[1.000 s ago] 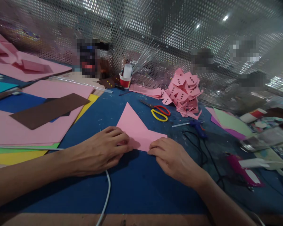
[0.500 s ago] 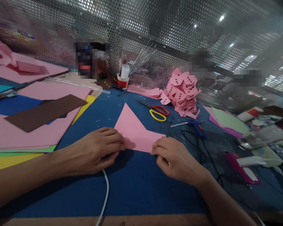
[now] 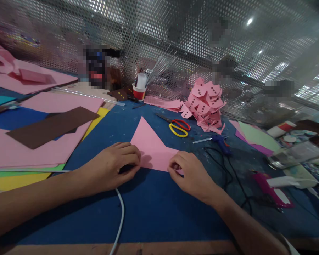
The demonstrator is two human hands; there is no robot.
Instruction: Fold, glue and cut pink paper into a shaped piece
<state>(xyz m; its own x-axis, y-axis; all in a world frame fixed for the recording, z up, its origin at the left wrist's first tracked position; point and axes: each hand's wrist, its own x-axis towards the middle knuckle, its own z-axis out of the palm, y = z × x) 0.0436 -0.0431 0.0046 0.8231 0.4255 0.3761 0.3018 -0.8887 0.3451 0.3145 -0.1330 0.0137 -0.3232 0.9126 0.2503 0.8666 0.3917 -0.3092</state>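
Observation:
A folded sheet of pink paper [image 3: 154, 150] lies on the blue tabletop [image 3: 159, 209], one pointed corner rising away from me. My left hand [image 3: 122, 163] is closed in a pinch at the paper's left edge, thumb and fingertips together. At the lower right corner, my right hand [image 3: 190, 173] pinches the paper, its fingers curled and covering that corner. Beyond the paper rest scissors [image 3: 178, 128] with one red and one yellow handle.
Pink cut pieces with dark dots [image 3: 204, 102] are heaped at the back. A blue glue gun [image 3: 221, 144] with a black cord sits to the right. Coloured sheets [image 3: 77, 141] cover the left side. A paper cup [image 3: 139, 92] holds thin rods. A white cable [image 3: 121, 212] runs under my left arm.
My right hand has shifted slightly left and curled over the paper's right corner. The left hand's thumb has spread a little from the palm. The paper stays nearly in place.

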